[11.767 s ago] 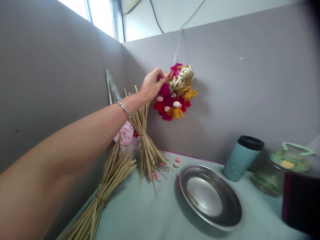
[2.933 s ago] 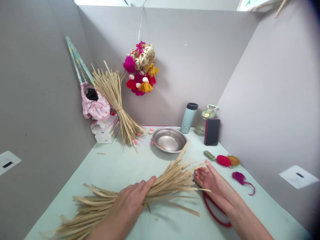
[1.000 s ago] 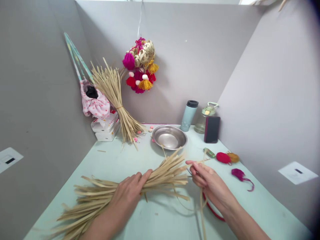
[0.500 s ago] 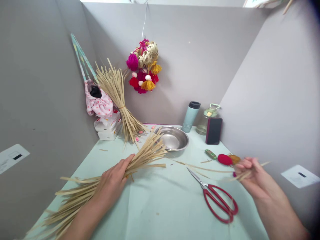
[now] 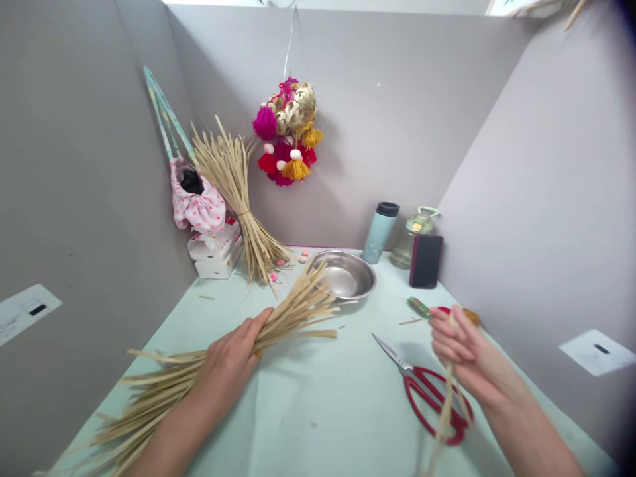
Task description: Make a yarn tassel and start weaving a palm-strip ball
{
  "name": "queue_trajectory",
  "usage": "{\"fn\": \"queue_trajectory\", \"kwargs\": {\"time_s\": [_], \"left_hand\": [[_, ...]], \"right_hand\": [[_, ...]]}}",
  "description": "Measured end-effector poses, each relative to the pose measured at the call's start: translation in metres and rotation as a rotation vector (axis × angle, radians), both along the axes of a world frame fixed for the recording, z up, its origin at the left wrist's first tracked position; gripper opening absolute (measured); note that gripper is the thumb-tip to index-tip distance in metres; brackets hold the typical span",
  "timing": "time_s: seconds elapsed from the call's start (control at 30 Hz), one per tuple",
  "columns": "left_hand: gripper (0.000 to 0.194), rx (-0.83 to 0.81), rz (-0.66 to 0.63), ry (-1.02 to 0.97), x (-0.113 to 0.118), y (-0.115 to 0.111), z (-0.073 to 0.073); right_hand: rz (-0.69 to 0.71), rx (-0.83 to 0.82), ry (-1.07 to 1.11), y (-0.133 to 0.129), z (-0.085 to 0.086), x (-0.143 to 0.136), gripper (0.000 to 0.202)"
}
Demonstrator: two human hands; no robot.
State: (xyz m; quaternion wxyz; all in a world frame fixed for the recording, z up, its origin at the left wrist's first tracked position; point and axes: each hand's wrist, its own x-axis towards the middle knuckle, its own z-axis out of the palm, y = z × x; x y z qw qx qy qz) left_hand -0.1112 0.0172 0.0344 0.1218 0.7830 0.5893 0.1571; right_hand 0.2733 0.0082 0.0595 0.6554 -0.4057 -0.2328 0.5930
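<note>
My left hand (image 5: 231, 361) is closed round the middle of a bundle of flat straw strips (image 5: 303, 298). The bundle slants over the table, its far ends reaching the rim of a steel bowl (image 5: 345, 275) and its near ends spreading under my forearm. My right hand (image 5: 464, 351) is closed on a few loose straw strips (image 5: 444, 411) that dangle down, blurred at the lower ends. Beneath them lie red-handled scissors (image 5: 422, 391), blades pointing away to the left. Behind my right fingers, red and mustard yarn (image 5: 471, 317) is partly hidden.
A second tied straw bundle (image 5: 241, 205) leans at the back left beside a polka-dot bag (image 5: 199, 205) and tissue packs (image 5: 216, 255). A tumbler (image 5: 380, 232), bottle (image 5: 410, 242) and phone (image 5: 426, 262) stand at the back right. Woven balls with tassels (image 5: 288, 132) hang on the back wall.
My right hand has moved left and inward, and its strips, stretched toward the bundle before, now hang down over the scissors. My left hand keeps its hold, shifted very slightly.
</note>
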Motion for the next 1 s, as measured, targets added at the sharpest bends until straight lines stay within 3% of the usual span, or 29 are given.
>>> {"fn": "queue_trajectory", "kwargs": {"time_s": [0.17, 0.33, 0.47, 0.6, 0.73, 0.87, 1.0], "left_hand": [[0.082, -0.043, -0.098, 0.060, 0.019, -0.009, -0.004], [0.086, -0.075, -0.177, 0.110, 0.031, -0.013, -0.008], [0.084, -0.090, -0.152, 0.097, 0.026, -0.012, -0.006], [0.080, -0.029, -0.035, 0.033, 0.007, -0.003, -0.003], [0.076, -0.002, 0.046, -0.006, -0.009, 0.005, -0.001], [0.077, -0.016, 0.044, 0.013, -0.008, 0.005, -0.001], [0.080, -0.049, -0.007, 0.058, 0.003, 0.000, -0.001]], "right_hand": [[0.249, -0.109, -0.035, -0.011, -0.011, -0.063, 0.032], [0.211, -0.121, -0.046, -0.010, -0.023, -0.081, 0.028], [0.112, -0.082, 0.029, -0.001, -0.024, -0.057, 0.020], [-0.136, 0.037, 0.085, 0.009, -0.019, -0.010, 0.017], [-0.337, 0.043, 0.137, 0.015, -0.015, 0.033, 0.010], [-0.388, 0.032, 0.131, 0.018, -0.014, 0.048, 0.014], [-0.339, 0.019, 0.104, 0.019, -0.018, 0.041, 0.015]]}}
